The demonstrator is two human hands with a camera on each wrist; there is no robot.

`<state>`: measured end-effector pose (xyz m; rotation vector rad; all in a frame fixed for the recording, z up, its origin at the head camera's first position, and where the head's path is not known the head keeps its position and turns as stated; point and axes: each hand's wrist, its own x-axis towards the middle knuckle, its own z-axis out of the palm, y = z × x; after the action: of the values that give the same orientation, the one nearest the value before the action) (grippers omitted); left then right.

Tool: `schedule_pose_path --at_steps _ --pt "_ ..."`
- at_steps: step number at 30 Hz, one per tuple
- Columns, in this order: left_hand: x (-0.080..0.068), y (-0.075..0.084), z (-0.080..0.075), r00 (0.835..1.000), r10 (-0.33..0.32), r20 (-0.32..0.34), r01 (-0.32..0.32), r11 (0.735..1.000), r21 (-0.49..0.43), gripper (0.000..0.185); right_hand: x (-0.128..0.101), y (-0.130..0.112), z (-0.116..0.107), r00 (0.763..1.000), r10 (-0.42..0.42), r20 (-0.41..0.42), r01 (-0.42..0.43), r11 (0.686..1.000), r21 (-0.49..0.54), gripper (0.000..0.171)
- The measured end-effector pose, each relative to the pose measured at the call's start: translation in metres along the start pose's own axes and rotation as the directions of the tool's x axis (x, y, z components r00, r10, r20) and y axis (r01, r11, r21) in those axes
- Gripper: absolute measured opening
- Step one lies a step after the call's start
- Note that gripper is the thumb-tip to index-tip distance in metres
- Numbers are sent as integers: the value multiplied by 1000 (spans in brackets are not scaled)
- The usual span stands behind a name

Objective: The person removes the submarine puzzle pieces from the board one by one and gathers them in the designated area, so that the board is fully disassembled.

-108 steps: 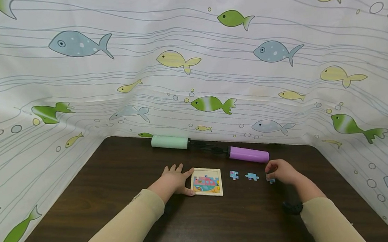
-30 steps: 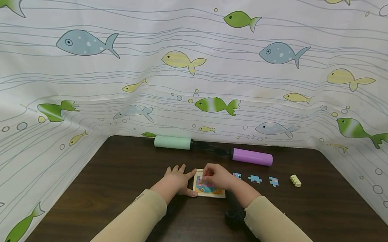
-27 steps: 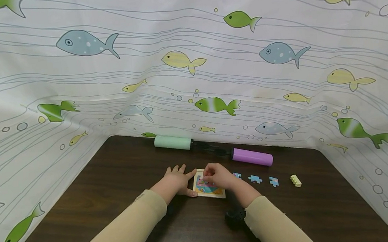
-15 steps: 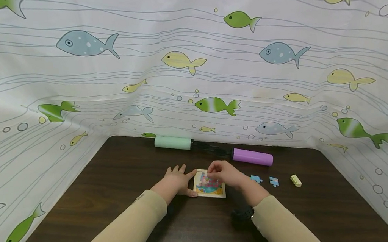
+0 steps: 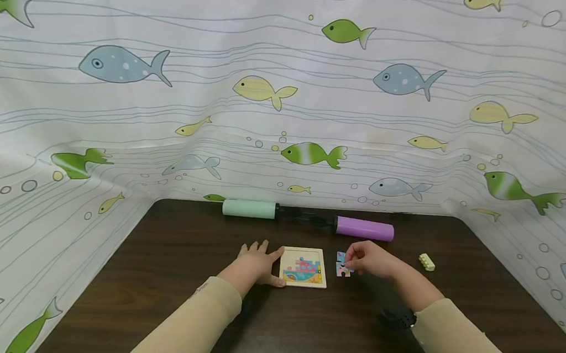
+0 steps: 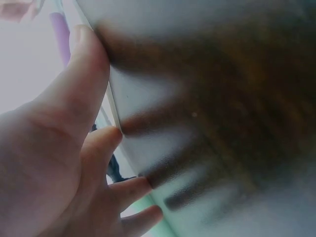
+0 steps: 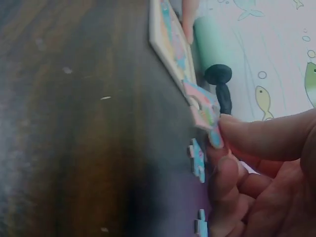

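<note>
A small wooden puzzle board [image 5: 297, 249] with a partly filled, colourful picture lies on the dark table. My left hand [image 5: 255, 264] rests along its left edge, fingers spread, thumb at the near corner. Just right of the board, my right hand [image 5: 371, 259] pinches a pink and blue jigsaw piece [image 7: 200, 106] between thumb and finger. That piece is tilted in the right wrist view. A blue jigsaw piece [image 5: 341, 256] lies close behind it. In the right wrist view, loose pieces show below the held one, a nearer piece [image 7: 197, 160] and a farther piece [image 7: 201, 227].
At the back of the table lies a hand pump with a mint-green tube [image 5: 249, 208], a black middle and a purple tube [image 5: 364, 229]. A pale yellow toy brick [image 5: 426, 262] sits to the right. Fish-printed white sheeting [image 5: 241, 146] surrounds the table.
My right hand has moved from over the board to its right side, a jigsaw piece pinched in its fingers. The board's upper left is uncovered. My left hand has stayed on the board's edge.
</note>
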<state>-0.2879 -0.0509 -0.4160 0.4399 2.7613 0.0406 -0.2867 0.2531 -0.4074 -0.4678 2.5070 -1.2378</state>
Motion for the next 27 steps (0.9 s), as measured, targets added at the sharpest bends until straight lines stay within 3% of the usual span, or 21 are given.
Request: schedule_pose_path --at_steps 4,10,22,27 --pt "0 0 2 1000 -3 0 3 1000 -3 93 -4 8 4 999 -3 40 6 998 -64 8" --pt "1 0 3 1000 -6 -2 6 1000 -1 93 0 11 11 997 24 -73 -32 993 -111 13" --pt "0 -2 1 1000 -5 -3 5 1000 -7 92 40 -19 41 996 -74 -53 65 985 -157 9" --pt "-3 -1 -1 1000 -9 1 9 1000 -11 92 54 -31 59 997 -48 -61 36 984 -172 11"
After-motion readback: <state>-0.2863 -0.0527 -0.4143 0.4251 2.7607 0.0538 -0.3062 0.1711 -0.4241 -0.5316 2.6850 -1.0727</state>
